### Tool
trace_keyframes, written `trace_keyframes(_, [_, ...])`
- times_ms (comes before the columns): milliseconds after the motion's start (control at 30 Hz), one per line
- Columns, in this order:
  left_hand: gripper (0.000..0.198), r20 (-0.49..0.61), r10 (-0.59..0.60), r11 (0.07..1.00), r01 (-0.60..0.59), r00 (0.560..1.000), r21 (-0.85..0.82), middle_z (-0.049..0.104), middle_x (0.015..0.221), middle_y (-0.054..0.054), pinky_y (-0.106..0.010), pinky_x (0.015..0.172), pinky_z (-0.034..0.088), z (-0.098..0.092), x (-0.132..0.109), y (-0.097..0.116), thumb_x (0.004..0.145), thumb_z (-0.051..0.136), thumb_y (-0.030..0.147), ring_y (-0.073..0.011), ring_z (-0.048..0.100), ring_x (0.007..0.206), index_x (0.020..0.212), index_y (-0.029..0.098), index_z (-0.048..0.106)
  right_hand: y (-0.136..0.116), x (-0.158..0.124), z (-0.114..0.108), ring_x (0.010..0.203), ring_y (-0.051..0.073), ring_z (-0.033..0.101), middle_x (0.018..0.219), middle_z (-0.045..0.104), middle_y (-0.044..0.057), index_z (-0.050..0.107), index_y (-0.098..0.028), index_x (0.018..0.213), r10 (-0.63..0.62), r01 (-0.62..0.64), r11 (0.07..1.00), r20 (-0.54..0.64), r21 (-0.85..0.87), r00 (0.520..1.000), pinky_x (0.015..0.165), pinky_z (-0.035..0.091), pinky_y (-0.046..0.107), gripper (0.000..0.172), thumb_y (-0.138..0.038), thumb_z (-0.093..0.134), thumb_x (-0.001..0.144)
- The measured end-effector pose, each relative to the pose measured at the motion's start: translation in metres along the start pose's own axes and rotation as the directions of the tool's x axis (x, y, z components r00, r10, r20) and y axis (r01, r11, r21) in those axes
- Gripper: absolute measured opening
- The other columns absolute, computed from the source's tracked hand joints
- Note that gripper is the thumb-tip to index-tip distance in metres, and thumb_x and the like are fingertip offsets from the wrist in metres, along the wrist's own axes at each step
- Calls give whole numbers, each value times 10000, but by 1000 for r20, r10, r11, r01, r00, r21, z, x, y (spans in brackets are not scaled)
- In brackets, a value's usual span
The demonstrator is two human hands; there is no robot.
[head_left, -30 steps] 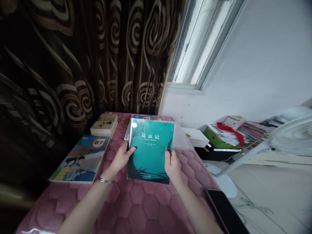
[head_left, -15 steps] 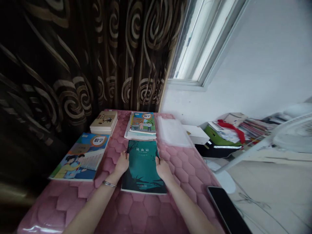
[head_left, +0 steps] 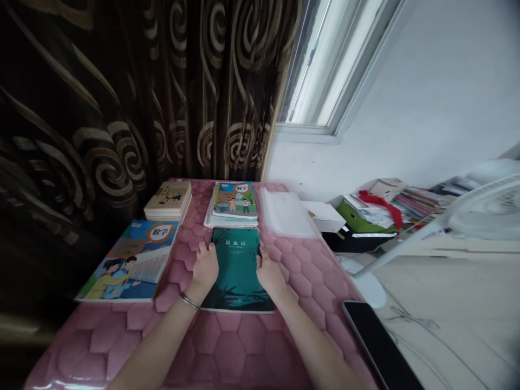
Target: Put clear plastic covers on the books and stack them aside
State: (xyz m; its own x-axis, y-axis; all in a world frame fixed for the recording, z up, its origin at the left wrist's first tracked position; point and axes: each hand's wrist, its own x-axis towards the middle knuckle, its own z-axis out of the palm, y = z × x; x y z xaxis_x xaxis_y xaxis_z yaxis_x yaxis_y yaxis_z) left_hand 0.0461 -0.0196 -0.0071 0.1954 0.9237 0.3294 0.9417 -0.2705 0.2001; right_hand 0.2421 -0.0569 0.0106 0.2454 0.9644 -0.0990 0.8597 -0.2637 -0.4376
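A teal book (head_left: 238,268) with a dark tree on its cover lies flat on the pink quilted table cover (head_left: 227,346), right in front of me. My left hand (head_left: 205,265), a bangle on its wrist, grips the book's left edge. My right hand (head_left: 268,272) grips the right edge, fingers curled against it. Just beyond the teal book sits a stack of textbooks (head_left: 234,203) with a colourful cover on top.
A blue maths textbook (head_left: 130,262) lies at the left, a beige book stack (head_left: 168,199) behind it. Clear plastic sleeves (head_left: 286,214) lie at the back right. A black tablet (head_left: 376,346) rests by the right edge. A white fan (head_left: 467,216), a white box (head_left: 325,215) and paper clutter stand beyond.
The teal book, held up and tilted towards me a second ago, has come down flat on the table. Both hands stayed on its side edges.
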Motion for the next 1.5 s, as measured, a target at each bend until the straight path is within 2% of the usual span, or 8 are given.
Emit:
trace_keyframes(267, [411, 49, -127, 990, 123, 991, 75, 509, 1395, -150, -571, 875, 476, -19, -4, -13, 948, 366, 261, -347, 511, 1171, 1281, 281, 605, 0, 1, -5, 967, 270, 698, 1058, 724, 153, 341, -149, 1481, -16, 16, 1000, 17, -5, 1000, 820, 514, 372, 521, -307, 239, 995])
trace_keyframes(400, [472, 73, 21, 995, -27, 997, 94, 436, 1488, -137, -601, 1039, 355, -21, -6, -6, 904, 348, 110, -333, 464, 1287, 1270, 230, 619, -3, -5, -5, 972, 297, 678, 1117, 691, 181, 392, -144, 1461, -57, 51, 991, -44, -124, 997, 802, 524, 411, 515, -294, 249, 990])
trace_keyframes(533, [527, 140, 270, 963, -270, 953, -21, 411, 1518, -87, -525, 1146, 268, -16, -23, 24, 872, 348, 49, -258, 380, 1389, 1312, 223, 581, -10, -24, 6, 1243, 338, 496, 1431, 474, 198, 529, -130, 1370, -302, 259, 935, -159, -244, 940, 963, 461, 470, 477, -270, 312, 969])
trace_keyframes(733, [511, 132, 298, 952, -285, 945, -110, 355, 1545, -92, -503, 1171, 227, -8, -52, 33, 937, 413, 267, -264, 319, 1425, 1445, 209, 427, 5, -51, 27, 1455, 269, 223, 1558, 318, 65, 354, -212, 1488, -453, 439, 873, -20, -210, 891, 1165, 176, 566, 514, -365, 262, 1006])
trace_keyframes(933, [540, 166, 231, 969, -212, 959, -125, 329, 1558, -78, -494, 1172, 215, -15, -54, 2, 957, 404, 372, -248, 301, 1434, 1477, 233, 363, 36, -51, 11, 1481, 252, 109, 1601, 170, 11, 244, -267, 1522, -392, 405, 898, 106, -170, 914, 1169, 171, 561, 545, -448, 228, 1008])
trace_keyframes(1133, [538, 250, 197, 977, -169, 948, -128, 302, 1569, -76, -508, 1176, 186, -23, -56, -9, 964, 380, 377, -246, 258, 1451, 1481, 230, 352, 53, -40, -8, 1483, 245, 62, 1591, 211, -25, 261, -317, 1512, -462, 487, 864, 184, -128, 868, 1178, 191, 515, 508, -414, 242, 1014])
trace_keyframes(1300, [528, 248, 244, 967, -215, 938, -138, 327, 1552, -124, -563, 1178, 89, -20, -42, 4, 936, 414, 302, -273, 288, 1438, 1450, 183, 405, 52, -24, -13, 1485, 264, 30, 1595, 195, -13, 289, -297, 1505, -546, 575, 805, 199, -146, 814, 1165, 139, 575, 508, -430, 222, 1019])
trace_keyframes(1500, [546, 322, 393, 919, -361, 861, -155, 302, 1564, -110, -534, 1188, 106, 0, 9, 28, 957, 358, 297, -250, 237, 1458, 1488, 174, 330, 24, 24, -5, 1487, 234, 60, 1603, 151, 2, 156, -260, 1538, -589, 644, 750, 287, -153, 755, 1181, 90, 555, 595, -514, 206, 1002])
